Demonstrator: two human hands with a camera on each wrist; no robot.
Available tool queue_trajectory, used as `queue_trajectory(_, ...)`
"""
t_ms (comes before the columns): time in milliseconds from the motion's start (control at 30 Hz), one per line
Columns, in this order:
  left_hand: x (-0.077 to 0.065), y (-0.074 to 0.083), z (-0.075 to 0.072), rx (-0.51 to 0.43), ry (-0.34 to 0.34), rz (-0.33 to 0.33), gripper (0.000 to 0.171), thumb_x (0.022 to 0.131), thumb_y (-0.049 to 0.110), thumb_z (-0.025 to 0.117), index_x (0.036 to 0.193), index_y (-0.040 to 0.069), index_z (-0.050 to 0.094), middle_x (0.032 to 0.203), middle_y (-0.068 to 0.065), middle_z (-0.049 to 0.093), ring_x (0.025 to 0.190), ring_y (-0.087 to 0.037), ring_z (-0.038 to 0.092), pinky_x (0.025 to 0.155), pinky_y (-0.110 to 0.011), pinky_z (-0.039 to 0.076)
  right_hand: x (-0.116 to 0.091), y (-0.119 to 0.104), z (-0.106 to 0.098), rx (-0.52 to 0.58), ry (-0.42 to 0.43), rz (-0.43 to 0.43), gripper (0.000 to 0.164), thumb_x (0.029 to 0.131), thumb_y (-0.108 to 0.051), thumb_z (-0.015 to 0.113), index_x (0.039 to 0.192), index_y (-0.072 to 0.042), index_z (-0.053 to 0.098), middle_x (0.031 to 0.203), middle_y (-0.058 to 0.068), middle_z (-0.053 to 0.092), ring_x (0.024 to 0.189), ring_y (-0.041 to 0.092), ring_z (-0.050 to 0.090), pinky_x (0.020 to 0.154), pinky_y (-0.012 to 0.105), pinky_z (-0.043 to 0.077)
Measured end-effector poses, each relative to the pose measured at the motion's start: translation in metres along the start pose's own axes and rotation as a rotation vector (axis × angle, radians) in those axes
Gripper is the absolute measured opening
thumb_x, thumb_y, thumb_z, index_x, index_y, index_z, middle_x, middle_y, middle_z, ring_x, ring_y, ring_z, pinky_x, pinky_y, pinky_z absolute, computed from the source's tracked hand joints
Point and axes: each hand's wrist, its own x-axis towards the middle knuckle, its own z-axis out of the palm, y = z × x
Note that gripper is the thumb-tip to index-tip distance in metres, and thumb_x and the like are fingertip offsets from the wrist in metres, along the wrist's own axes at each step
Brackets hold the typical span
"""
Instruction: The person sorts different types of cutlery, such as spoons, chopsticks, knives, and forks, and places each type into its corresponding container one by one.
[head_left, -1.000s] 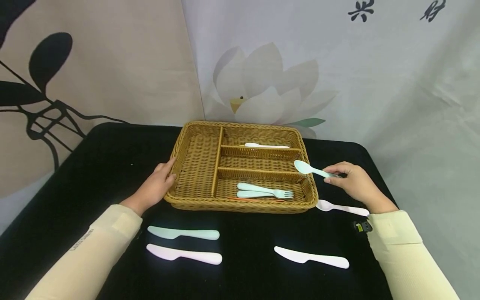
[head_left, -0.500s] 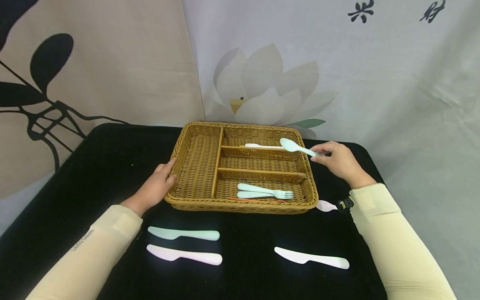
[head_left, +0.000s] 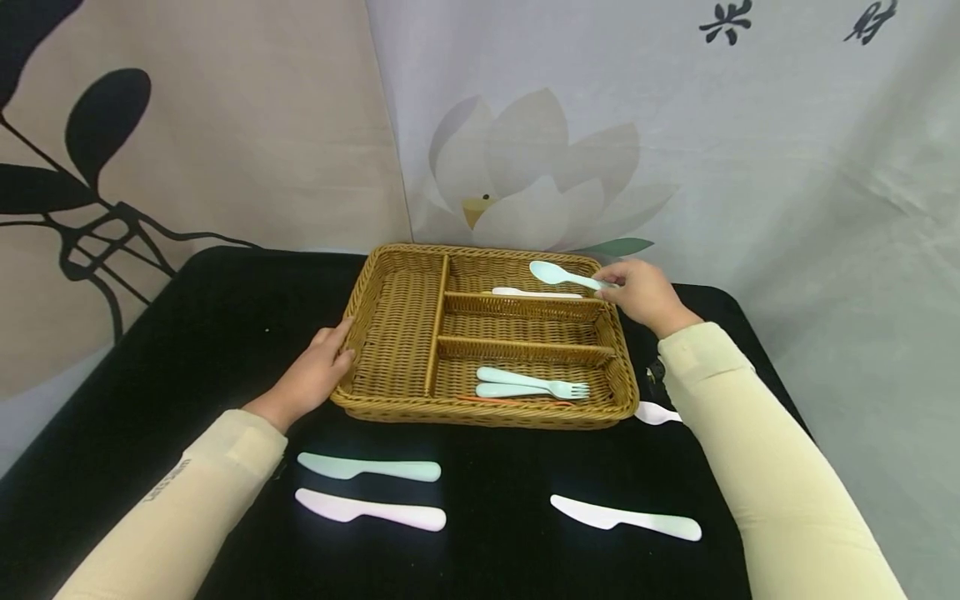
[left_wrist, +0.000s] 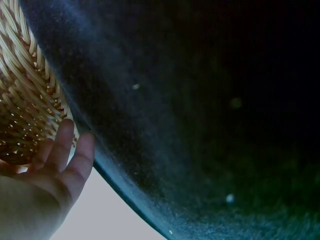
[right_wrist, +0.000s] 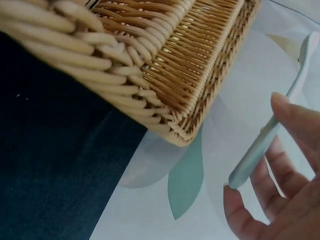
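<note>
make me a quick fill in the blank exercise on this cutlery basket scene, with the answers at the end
1. The right grip holds a mint-green ____.
2. The left grip touches the basket at its ____ (left or right) end, as the person sees it.
3. The knives on the black cloth number ____.
4. Of the basket's three right-hand compartments, a mint fork lies in the one ____ (nearest or farthest) to the person.

Missing words: spoon; left; three; nearest.

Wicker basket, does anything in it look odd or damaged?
No damage shows. One oddity: a thin orange strip shows just inside the near edge of the wicker basket, by the mint fork; its color stands out, and I can't tell what it is.
</note>
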Motion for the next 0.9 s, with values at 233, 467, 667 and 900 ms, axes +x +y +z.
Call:
queue_trajectory(233, 0.000, 0.000, -0.001, -0.005, 0.001, 0.007, 0.061, 0.105, 0.024, 0.034, 0.155, 0.007, 0.004, 0.143, -0.025, 0.024, 0.121, -0.040, 0.039, 0.105, -0.064, 0.028, 0.013, -0.011, 0.007, -0.020, -0.014, 0.031, 0.029, 0.094, -0.014, 0.062, 0.121, -0.002, 0.065, 0.123, 0.024, 0.056, 0.113, 0.039, 0.053, 0.090, 0.053, 0.045)
queue_trajectory(467, 0.000, -0.001, 0.000, -0.003, 0.002, 0.010, 0.061, 0.105, 0.022, 0.034, 0.155, 0.006, 0.004, 0.143, -0.026, 0.024, 0.120, -0.040, 0.040, 0.105, -0.064, 0.029, 0.023, -0.015, 0.017, -0.068, 0.003, 0.065, 0.031, 0.094, -0.013, 0.062, 0.124, -0.004, 0.064, 0.125, 0.023, 0.056, 0.111, 0.039, 0.055, 0.087, 0.051, 0.047)
queue_trajectory(667, -0.001, 0.000, 0.000, -0.002, 0.003, 0.001, 0.061, 0.105, 0.022, 0.034, 0.155, 0.006, 0.004, 0.143, -0.026, 0.024, 0.121, -0.040, 0.039, 0.105, -0.064, 0.028, 0.030, -0.017, 0.026, -0.093, -0.009, 0.109, 0.033, 0.093, -0.015, 0.063, 0.126, -0.008, 0.064, 0.127, 0.020, 0.057, 0.112, 0.037, 0.055, 0.085, 0.051, 0.049)
queue_trajectory(900, -0.001, 0.000, 0.000, 0.000, 0.009, 0.000, 0.061, 0.104, 0.023, 0.034, 0.156, 0.008, 0.005, 0.143, -0.025, 0.024, 0.120, -0.040, 0.040, 0.105, -0.064, 0.029, 0.034, -0.023, 0.035, -0.145, 0.007, 0.149, 0.031, 0.092, -0.014, 0.065, 0.123, -0.011, 0.066, 0.125, 0.015, 0.062, 0.107, 0.033, 0.059, 0.081, 0.049, 0.051)
